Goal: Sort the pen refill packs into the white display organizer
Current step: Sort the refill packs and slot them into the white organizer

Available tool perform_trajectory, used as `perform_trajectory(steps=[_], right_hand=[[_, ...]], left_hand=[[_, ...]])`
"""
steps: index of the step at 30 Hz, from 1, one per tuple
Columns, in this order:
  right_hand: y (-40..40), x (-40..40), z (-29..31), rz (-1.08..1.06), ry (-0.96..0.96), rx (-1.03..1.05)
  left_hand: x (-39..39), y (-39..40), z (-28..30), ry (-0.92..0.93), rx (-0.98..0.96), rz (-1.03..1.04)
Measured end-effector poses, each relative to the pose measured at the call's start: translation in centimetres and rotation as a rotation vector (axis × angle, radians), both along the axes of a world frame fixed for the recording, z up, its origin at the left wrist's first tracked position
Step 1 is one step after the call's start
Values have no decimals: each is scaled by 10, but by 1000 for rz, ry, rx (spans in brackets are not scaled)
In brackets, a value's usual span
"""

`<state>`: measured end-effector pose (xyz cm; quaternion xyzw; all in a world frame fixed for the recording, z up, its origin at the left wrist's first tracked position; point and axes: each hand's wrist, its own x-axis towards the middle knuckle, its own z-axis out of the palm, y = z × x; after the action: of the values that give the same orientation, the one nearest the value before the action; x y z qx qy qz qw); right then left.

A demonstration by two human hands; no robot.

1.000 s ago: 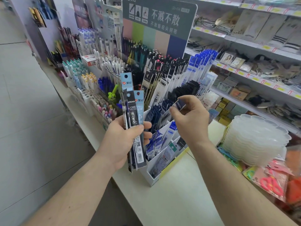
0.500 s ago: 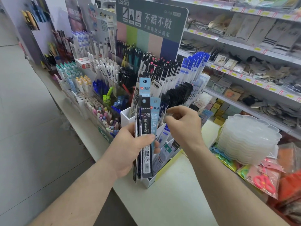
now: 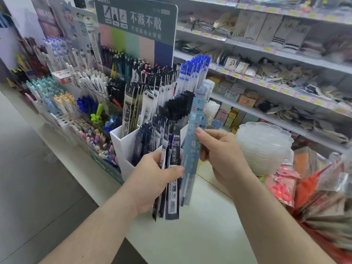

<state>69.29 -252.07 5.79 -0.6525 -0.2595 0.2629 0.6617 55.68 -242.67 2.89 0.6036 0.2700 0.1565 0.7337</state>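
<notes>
The left hand (image 3: 152,180) gripped a bundle of dark refill packs (image 3: 172,187) upright, thumb pressed across their fronts and fingers curled behind. The right hand (image 3: 221,155) pinched a pale blue refill pack (image 3: 194,149) between thumb and fingers; that pack stood nearly upright, just right of the bundle and touching or almost touching its edge, with its lower end level with the left thumb. Directly beyond the left hand stood the white display organizer (image 3: 123,143), its front compartments filled with more dark and white refill packs standing on end. The organizer rested on the white table (image 3: 200,235), which ran beneath both forearms. Past the organizer, farther from the hands, rose rows of pens (image 3: 91,82) and a dark green sign (image 3: 137,21) with white characters. Just right of the right hand sat a stack of clear scalloped trays (image 3: 264,147), and nearer along that side lay bagged goods with pink scissors (image 3: 282,191). Shelves (image 3: 266,54) of small packaged items ran behind, beyond the right hand
</notes>
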Motion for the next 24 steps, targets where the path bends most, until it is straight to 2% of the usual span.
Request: perform_trajectory(steps=[7,13,19,24], right_hand=[[-22,16,-1,-107,27,47],[-38,22,1,-215,86,141],[-18,20,-22,-522,-191,196],[-8,24,-44,-612,-281,156]], left_hand=[[12,-14,2,23,-5,-24],[18,-19,2,110,134,-2],[27,-32,-1,179,152,-121],[32,-34,-2,195,104,-174]])
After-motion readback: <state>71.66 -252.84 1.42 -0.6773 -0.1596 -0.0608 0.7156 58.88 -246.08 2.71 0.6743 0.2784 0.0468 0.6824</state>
